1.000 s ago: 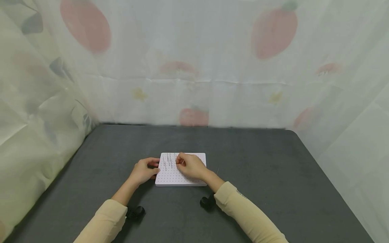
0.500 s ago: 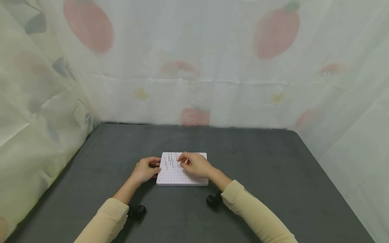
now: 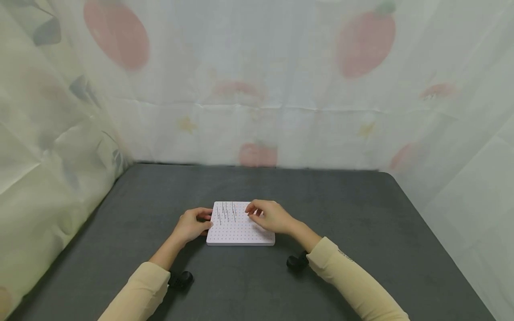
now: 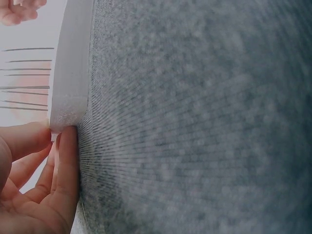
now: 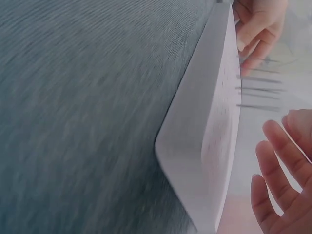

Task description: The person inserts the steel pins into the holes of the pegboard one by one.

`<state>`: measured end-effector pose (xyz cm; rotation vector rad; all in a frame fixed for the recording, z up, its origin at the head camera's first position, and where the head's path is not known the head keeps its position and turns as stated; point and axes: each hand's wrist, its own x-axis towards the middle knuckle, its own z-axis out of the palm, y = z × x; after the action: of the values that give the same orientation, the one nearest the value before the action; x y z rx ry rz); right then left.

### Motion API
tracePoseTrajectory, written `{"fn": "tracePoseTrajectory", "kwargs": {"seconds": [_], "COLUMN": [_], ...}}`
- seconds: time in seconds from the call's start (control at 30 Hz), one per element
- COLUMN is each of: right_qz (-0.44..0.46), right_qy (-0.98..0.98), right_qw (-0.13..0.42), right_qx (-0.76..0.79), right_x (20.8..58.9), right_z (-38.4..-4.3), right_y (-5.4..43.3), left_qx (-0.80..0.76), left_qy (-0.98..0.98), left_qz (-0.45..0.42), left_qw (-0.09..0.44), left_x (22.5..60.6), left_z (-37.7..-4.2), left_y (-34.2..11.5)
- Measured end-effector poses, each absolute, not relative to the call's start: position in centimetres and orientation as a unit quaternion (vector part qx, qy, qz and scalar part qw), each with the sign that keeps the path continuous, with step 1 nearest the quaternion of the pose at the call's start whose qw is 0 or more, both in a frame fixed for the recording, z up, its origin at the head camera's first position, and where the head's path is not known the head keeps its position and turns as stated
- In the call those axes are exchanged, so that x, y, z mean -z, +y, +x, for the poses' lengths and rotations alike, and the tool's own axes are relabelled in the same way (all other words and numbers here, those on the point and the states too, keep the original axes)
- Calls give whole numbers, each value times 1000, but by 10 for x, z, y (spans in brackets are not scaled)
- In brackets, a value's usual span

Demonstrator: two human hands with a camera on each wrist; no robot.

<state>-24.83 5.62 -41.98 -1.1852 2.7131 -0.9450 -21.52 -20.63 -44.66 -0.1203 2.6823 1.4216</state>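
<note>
A white board (image 3: pixel 225 238) dotted with rows of small holes lies on the dark table. Several thin dark pins (image 3: pixel 227 215) stand upright in its far left part; in the left wrist view these pins (image 4: pixel 29 69) point sideways. My left hand (image 3: pixel 189 226) holds the board's left edge, thumb (image 4: pixel 29 139) at the top rim and fingers against the side. Over the board's right half hovers my right hand (image 3: pixel 273 217), fingers loosely bent. Nothing shows between the fingers (image 5: pixel 275 170) in the right wrist view, where they are apart from the pins.
The dark grey table (image 3: pixel 341 214) spreads around the board on all sides. A pale curtain (image 3: pixel 305 133) with fruit prints hangs behind it, and cloth (image 3: pixel 60 165) bulges along the left. A black wrist device (image 3: pixel 297 262) sits under the right forearm, another (image 3: pixel 180 280) under the left.
My right hand has left the pin it was at and moved right, its fingers loosening. That pin now stands uncovered in the board. The left hand keeps its hold.
</note>
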Motion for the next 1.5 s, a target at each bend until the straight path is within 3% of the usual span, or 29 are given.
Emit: {"fn": "tracePoseTrajectory", "kwargs": {"seconds": [0.37, 1.5], "right_qz": [-395, -337], "right_qy": [859, 871], "right_qw": [11, 102], "right_qx": [326, 341], "right_x": [418, 452], "right_z": [-252, -270], "right_y": [92, 167], "left_qx": [-472, -473], "left_qy": [879, 879], "left_qz": [-41, -33], "left_qw": [54, 52], "left_x": [447, 449], "left_z": [-216, -216], "left_y": [-206, -208]}}
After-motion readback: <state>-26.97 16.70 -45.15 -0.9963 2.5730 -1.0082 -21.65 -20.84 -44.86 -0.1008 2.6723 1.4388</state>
